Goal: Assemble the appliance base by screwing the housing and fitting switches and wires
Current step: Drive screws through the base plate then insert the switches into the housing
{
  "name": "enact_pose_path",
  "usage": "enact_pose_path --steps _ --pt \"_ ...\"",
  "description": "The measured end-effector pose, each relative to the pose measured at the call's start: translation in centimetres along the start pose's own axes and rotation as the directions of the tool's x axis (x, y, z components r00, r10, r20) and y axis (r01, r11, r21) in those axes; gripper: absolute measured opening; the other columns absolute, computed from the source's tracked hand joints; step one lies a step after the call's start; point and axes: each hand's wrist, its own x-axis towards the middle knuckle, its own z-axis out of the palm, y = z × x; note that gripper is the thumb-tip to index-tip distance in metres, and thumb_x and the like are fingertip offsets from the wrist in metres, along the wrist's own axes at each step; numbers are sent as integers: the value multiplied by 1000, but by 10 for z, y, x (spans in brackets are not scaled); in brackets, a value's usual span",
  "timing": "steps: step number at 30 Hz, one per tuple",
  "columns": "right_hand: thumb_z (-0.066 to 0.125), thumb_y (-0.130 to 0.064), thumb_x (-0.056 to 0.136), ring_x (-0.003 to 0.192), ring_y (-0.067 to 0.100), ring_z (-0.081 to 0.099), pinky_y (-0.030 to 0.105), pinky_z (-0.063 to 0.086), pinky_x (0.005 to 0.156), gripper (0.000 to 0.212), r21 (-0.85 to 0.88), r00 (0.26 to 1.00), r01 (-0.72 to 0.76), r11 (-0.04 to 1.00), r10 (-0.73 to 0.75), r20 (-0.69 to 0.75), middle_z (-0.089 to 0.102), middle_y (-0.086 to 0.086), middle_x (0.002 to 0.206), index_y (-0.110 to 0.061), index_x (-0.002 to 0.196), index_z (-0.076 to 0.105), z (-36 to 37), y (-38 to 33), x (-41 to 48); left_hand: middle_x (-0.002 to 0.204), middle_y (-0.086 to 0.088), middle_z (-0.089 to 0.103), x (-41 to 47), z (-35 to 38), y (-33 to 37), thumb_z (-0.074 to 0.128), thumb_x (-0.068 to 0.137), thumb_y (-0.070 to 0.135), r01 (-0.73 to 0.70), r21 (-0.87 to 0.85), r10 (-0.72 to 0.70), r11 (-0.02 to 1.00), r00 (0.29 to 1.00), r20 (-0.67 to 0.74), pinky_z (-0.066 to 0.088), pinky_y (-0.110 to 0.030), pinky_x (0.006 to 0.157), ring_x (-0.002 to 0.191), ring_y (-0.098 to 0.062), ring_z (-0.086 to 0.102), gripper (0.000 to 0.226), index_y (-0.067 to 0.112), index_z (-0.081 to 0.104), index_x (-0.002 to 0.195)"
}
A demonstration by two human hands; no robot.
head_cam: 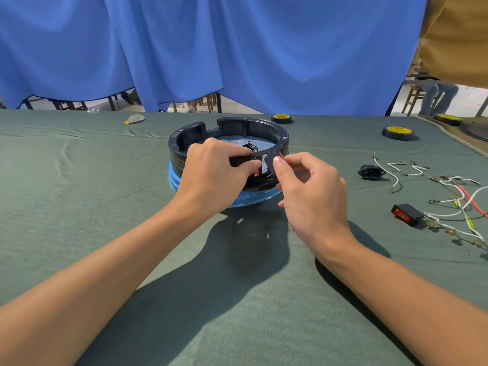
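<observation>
A round black appliance base (232, 128) with a blue lower rim stands in the middle of the green cloth. My left hand (211, 170) grips its near wall, fingers curled over the rim. My right hand (309, 186) pinches a small red-ended piece (280, 156) at a black switch (270, 163) set in that wall. To the right lie a loose red rocker switch (405, 213), a black power socket (371, 171) and several white and red wires (459, 196) with metal terminals.
Two black-and-yellow tape rolls (281, 118) (398, 132) lie at the back of the table, a third (447, 118) at the far right edge. A blue curtain (211, 48) hangs behind. A small white scrap (135, 118) lies back left. A person's legs (435, 99) show beyond the curtain.
</observation>
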Motion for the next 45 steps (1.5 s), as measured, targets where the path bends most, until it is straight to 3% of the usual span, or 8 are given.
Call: enact_pose_path --steps 3,8,13,17,23,33,36,45 --pt "65 -31 90 72 21 67 46 56 76 8 -9 1000 3 1000 -4 -26 71 -2 82 -28 86 71 -1 2 2 75 13 71 7 -3 1 79 80 30 107 -28 -105 994 991 80 47 -12 71 80 -9 66 13 20 79 88" --pt "72 -27 85 61 10 67 43 58 68 11 9 999 19 1000 -19 -29 69 -15 69 -34 77 68 -2 5 2 97 14 71 14 1 2 78 81 30 182 -23 -179 983 978 105 49 -33 92 99 -13 65 11 22 76 89" --pt "76 -25 82 67 2 68 40 59 69 14 -15 1000 17 1000 -16 20 69 -17 69 -34 76 67 0 7 3 99 3 74 1 2 -5 72 87 31 47 35 -50 998 996 80 45 -43 96 97 -22 66 19 17 72 101" --pt "76 -25 81 70 0 66 36 55 81 12 -95 998 60 994 -56 35 66 -20 71 -28 82 65 1 7 4 112 0 73 -7 -1 -12 69 89 38 -110 156 85 982 984 154 37 -39 100 108 -23 64 37 19 68 121" --pt "74 -24 84 63 1 60 -4 30 76 22 -220 977 210 953 -199 69 56 -23 67 -23 104 64 2 8 5 112 -3 73 -6 -5 -10 73 86 33 -142 160 115 977 979 165 42 -47 96 106 -28 64 42 17 67 125" --pt "66 -16 87 74 22 67 42 53 75 18 -261 948 317 912 -299 108 71 -5 78 -19 105 67 3 11 5 104 -2 74 -1 -6 1 71 85 25 -6 195 -35 981 978 204 46 -41 92 103 -30 62 37 30 68 121" --pt "66 -13 88 78 20 66 41 52 79 19 -260 946 324 910 -310 95 73 -2 85 -16 106 70 3 12 8 104 0 74 -1 -5 1 71 84 22 16 187 -52 982 980 190 46 -39 91 105 -29 61 36 32 69 119" --pt "73 -17 84 70 5 61 10 46 70 13 -190 965 263 946 -255 67 66 -11 77 -18 96 69 8 16 17 106 1 75 -1 -4 -3 72 81 19 23 133 -45 991 985 169 50 -42 91 106 -27 63 39 29 71 119"
